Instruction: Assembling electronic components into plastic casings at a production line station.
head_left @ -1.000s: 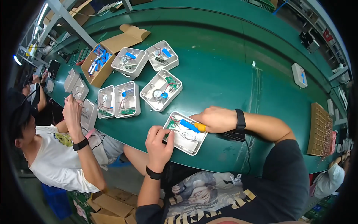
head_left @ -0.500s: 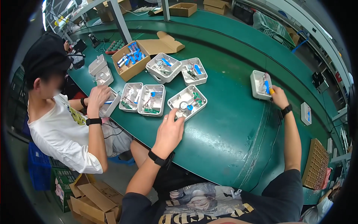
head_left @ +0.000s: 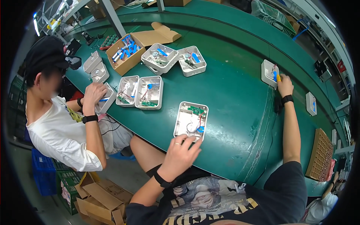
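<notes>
Green and scuffed, the counter (head_left: 228, 93) stretches beneath both hands. Just ahead of the left hand (head_left: 183, 152) is an open white housing (head_left: 184, 118), with a green circuit board (head_left: 195, 110) at its far end; the fingers, slightly apart, touch its near wall, but I cannot tell whether they clamp it. Well off to the right, the right hand (head_left: 285, 85) is at the near side of a second housing (head_left: 266, 73), its yellow finger cover (head_left: 278, 77) beside a blue cell (head_left: 275, 76); pinch or push, I cannot tell. Beyond the left hand, leftward, stand 2 paired housings (head_left: 129, 90) and a carton (head_left: 130, 67) of cells.

My reading: 1 housing is being set aside while another is brought close. Next calls for freeing the right hand without snagging wires, and squaring the nearer housing for work.
</notes>
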`<action>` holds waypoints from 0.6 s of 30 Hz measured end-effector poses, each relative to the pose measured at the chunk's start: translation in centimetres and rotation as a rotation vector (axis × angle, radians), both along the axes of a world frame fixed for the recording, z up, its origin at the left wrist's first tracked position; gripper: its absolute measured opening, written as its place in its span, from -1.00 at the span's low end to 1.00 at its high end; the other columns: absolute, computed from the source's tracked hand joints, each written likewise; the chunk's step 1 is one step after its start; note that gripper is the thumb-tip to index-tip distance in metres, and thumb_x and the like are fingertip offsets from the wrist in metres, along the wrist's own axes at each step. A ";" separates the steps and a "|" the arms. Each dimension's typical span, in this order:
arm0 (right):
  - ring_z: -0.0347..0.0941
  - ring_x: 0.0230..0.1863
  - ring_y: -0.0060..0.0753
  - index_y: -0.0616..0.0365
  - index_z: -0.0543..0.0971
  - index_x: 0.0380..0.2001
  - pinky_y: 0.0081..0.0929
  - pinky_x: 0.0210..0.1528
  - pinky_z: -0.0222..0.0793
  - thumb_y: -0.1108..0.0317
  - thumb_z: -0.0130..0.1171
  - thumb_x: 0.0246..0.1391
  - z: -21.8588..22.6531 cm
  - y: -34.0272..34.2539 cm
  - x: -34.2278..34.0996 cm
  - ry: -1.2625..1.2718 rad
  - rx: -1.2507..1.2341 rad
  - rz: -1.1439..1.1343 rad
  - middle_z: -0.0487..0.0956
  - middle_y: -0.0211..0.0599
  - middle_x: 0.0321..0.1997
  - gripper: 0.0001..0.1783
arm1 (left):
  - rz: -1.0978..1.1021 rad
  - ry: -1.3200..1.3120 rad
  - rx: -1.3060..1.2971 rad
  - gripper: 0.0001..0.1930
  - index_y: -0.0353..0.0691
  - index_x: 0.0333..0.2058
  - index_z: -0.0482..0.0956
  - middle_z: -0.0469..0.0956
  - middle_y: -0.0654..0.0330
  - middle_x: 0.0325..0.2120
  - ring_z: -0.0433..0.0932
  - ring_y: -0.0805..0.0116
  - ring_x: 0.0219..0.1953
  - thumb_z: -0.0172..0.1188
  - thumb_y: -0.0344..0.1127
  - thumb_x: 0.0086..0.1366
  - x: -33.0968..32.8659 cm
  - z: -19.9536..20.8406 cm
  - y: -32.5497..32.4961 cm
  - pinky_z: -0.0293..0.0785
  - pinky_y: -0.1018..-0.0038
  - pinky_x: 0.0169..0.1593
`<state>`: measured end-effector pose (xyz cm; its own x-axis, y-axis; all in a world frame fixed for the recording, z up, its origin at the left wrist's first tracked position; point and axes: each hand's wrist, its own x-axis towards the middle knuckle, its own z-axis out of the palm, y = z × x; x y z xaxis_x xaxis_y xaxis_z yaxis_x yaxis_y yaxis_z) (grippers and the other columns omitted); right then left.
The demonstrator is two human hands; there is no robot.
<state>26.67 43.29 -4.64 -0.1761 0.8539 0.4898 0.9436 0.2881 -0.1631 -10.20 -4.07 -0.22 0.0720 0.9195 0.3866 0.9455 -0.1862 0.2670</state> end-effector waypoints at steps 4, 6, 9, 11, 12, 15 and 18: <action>0.65 0.01 0.07 0.15 0.70 0.02 -0.09 0.07 0.58 0.48 0.25 0.24 3.9 -9.6 -7.9 0.141 -0.120 0.593 0.69 -0.05 -0.05 -0.71 | -0.173 -0.304 -0.009 -0.65 -0.14 -0.05 0.75 0.59 0.05 0.02 0.56 0.03 0.10 0.49 -0.40 0.15 0.9 0.8 -0.4 0.50 0.09 0.20; 0.63 -0.02 0.03 0.15 0.70 0.02 -0.16 0.09 0.56 0.42 0.29 0.28 6.7 -15.5 -12.8 0.142 -0.332 0.951 0.69 -0.08 -0.10 -0.73 | -0.041 -0.200 0.124 -0.61 -0.17 0.03 0.72 0.58 0.00 0.06 0.57 0.04 0.11 0.48 -0.37 0.20 -1.7 1.2 1.0 0.53 0.14 0.19; 0.61 -0.02 0.00 0.12 0.70 0.04 -0.17 0.06 0.56 0.37 0.32 0.26 6.5 -20.8 -17.3 0.167 -0.472 1.249 0.67 -0.11 -0.09 -0.70 | 0.089 -0.199 0.129 -0.61 -0.20 0.04 0.70 0.56 -0.04 0.09 0.58 0.03 0.10 0.48 -0.35 0.23 -3.3 0.4 2.2 0.55 0.17 0.16; 0.60 -0.04 -0.01 0.12 0.70 0.05 -0.16 0.05 0.56 0.35 0.34 0.24 6.1 -21.9 -19.6 0.208 -0.482 1.324 0.65 -0.13 -0.10 -0.68 | 0.238 -0.317 0.034 -0.64 -0.24 0.01 0.70 0.54 -0.08 0.10 0.59 0.01 0.09 0.49 -0.33 0.25 -3.8 -0.1 2.8 0.58 0.19 0.12; 0.59 -0.04 -0.01 0.15 0.69 0.03 -0.15 0.04 0.56 0.35 0.34 0.23 6.0 -22.1 -20.6 0.157 -0.436 1.313 0.63 -0.13 -0.11 -0.68 | 0.237 -0.309 0.032 -0.64 -0.24 0.01 0.70 0.54 -0.08 0.10 0.59 0.01 0.09 0.49 -0.33 0.25 -3.4 -0.1 2.8 0.58 0.19 0.12; 0.57 -0.05 -0.01 0.20 0.68 0.01 -0.12 0.03 0.56 0.34 0.36 0.21 5.6 -22.9 -22.2 0.062 -0.359 1.279 0.59 -0.14 -0.13 -0.68 | 0.285 -0.426 -0.059 -0.67 -0.26 -0.07 0.69 0.51 -0.10 0.11 0.59 -0.02 0.06 0.52 -0.29 0.25 -0.7 -0.9 1.7 0.60 0.19 0.05; 0.56 -0.06 -0.02 0.26 0.65 -0.08 -0.12 0.00 0.56 0.33 0.36 0.18 6.0 -23.0 -22.8 -0.110 -0.445 1.186 0.54 -0.13 -0.16 -0.70 | 0.336 -0.426 -0.113 -0.65 -0.26 -0.09 0.67 0.50 -0.10 0.11 0.59 -0.06 0.06 0.54 -0.26 0.22 0.6 -1.7 0.4 0.61 0.17 0.02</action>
<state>3.89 20.32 1.33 -0.9632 0.2315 0.1365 0.1601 0.9022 -0.4005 -9.56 -3.63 -1.91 -0.3739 0.9022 0.2152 0.7520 0.1591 0.6397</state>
